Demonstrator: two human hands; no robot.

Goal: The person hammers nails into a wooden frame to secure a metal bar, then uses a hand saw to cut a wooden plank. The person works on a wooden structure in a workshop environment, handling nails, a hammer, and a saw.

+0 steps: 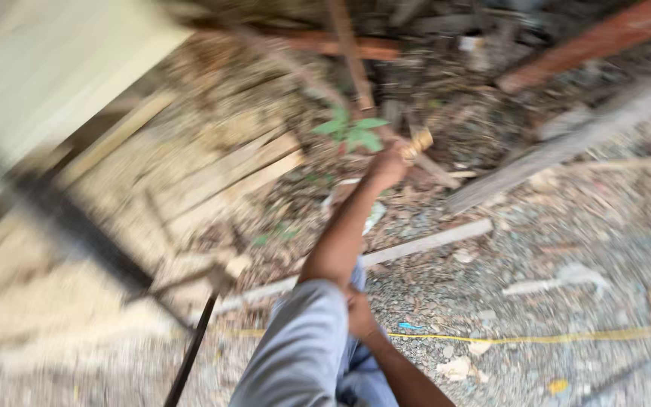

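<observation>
Left hand (387, 164) was stretched out at full arm's length, closed round a small tan, knobbly object (418, 141) that stuck out past the knuckles; blur hid what it was. Right hand (359, 313) stayed low, pressed against the grey sleeve (303, 347) near the bottom edge of the ground; whether it gripped anything could not be told.

The object sat just above a small green plant (354, 131) growing out of the rubble, with a thin brown stick (349, 53) rising behind it toward the top edge. Reddish timbers (604, 38) lay across the top right corner. A grey plank (566, 147) slanted down to the right of the hand, near it. A pale slat (416, 245) lay on the gravel (566, 249) under the forearm. Stacked boards (220, 173) filled the left side, beside a pale sheet (47, 83) in the top left corner. A dark rod (190, 354) leaned at the lower left. A yellow line (536, 338) ran across the gravel near the bottom right.
</observation>
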